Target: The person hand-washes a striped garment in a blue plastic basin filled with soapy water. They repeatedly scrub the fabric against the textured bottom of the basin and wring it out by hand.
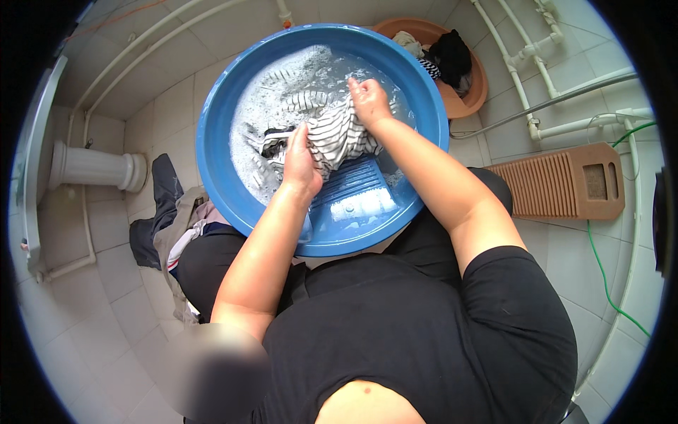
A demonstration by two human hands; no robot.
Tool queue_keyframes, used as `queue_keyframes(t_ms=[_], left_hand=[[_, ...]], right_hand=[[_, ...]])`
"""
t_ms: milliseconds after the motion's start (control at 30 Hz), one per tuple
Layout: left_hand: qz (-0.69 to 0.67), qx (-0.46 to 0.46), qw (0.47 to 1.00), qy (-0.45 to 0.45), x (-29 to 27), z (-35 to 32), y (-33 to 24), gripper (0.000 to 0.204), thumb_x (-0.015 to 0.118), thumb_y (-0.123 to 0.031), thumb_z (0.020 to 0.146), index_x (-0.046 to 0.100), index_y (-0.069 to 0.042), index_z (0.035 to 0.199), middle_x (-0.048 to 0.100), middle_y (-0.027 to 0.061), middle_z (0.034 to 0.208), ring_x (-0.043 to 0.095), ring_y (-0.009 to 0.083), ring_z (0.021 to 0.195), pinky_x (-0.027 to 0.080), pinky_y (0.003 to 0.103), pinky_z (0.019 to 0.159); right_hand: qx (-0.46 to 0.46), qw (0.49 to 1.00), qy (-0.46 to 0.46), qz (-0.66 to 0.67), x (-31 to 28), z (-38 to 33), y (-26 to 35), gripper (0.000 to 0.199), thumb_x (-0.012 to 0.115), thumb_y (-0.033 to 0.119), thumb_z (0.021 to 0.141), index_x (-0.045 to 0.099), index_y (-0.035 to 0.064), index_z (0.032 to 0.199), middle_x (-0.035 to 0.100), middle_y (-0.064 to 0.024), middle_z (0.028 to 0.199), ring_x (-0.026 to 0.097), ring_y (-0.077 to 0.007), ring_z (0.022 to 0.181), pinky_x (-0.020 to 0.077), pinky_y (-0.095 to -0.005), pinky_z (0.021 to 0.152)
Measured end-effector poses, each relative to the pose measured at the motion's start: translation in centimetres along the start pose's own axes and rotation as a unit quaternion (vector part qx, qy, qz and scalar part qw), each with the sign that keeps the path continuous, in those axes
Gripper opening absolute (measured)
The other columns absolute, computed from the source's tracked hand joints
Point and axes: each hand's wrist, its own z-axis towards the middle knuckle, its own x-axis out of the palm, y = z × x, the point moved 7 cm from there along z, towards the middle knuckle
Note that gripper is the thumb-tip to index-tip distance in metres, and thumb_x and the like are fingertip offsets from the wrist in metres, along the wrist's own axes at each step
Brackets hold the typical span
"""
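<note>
A wet white garment with dark stripes [337, 138] lies bunched in the sudsy water of a large blue basin [212, 141]. My left hand [301, 166] grips its near left part, the thumb pointing up. At the garment's upper right, my right hand [370, 103] is closed on the cloth; the fingertips are partly hidden. A ribbed blue washboard [357, 185] slopes under the cloth at the basin's near side. A dark patch of fabric [274, 143] shows beside my left hand, and more striped cloth floats in the foam.
Behind the basin on the right stands an orange-brown tub [474, 99] with dark and striped clothes. A brown washboard [558, 182] lies to the right, near white pipes [519, 85] and a green cord [600, 258]. Clothes [173, 212] lie on the left, near a white pedestal [99, 168].
</note>
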Motion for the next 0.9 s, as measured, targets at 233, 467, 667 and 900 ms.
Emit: queue_keyframes(t_ms=[233,467,667,900], left_hand=[[0.124,0.111,0.977,-0.135,-1.4,-0.9,-2.8,0.05,0.041,0.007,0.082,0.032,-0.01,0.128,0.051,0.0163,0.107,0.06,0.023,0.082,0.055,0.032,0.063],[0.088,0.047,0.993,-0.062,-1.5,0.6,-1.8,0.037,0.045,-0.01,0.087,0.041,-0.01,0.124,0.055,0.0116,0.102,0.054,0.0203,0.086,0.046,0.031,0.075],[0.001,-0.103,0.977,0.188,-0.6,0.6,-1.9,0.035,0.037,-0.035,0.093,0.051,-0.008,0.11,0.056,0.0143,0.106,0.057,0.027,0.09,0.048,0.043,0.078],[-0.04,-0.114,0.992,0.044,-1.5,-0.5,1.3,0.034,0.043,-0.039,0.09,0.055,-0.01,0.103,0.058,0.0092,0.103,0.056,0.0225,0.095,0.046,0.04,0.086]], right_hand=[[0.109,0.876,0.388,-0.264,0.8,-0.2,-7.5,0.096,0.059,0.068,0.064,0.047,-0.0107,0.118,0.051,-0.0285,0.116,0.051,-0.035,0.108,0.0404,-0.0369,0.09],[-0.141,0.969,0.094,-0.181,0.7,-2.6,1.5,0.044,0.058,0.046,0.075,0.066,0.0071,0.091,0.056,-0.0094,0.11,0.057,-0.0266,0.096,0.0454,-0.0348,0.083],[-0.417,0.878,0.224,0.067,3.3,-14.5,12.4,0.027,0.065,0.033,0.071,0.059,0.0089,0.082,0.057,-0.0093,0.094,0.059,-0.028,0.082,0.0481,-0.0355,0.068],[-0.372,0.922,0.057,-0.089,2.5,-11.1,10.0,0.02,0.062,0.03,0.066,0.056,0.0109,0.062,0.058,-0.0107,0.066,0.058,-0.0287,0.062,0.0474,-0.0382,0.054]])
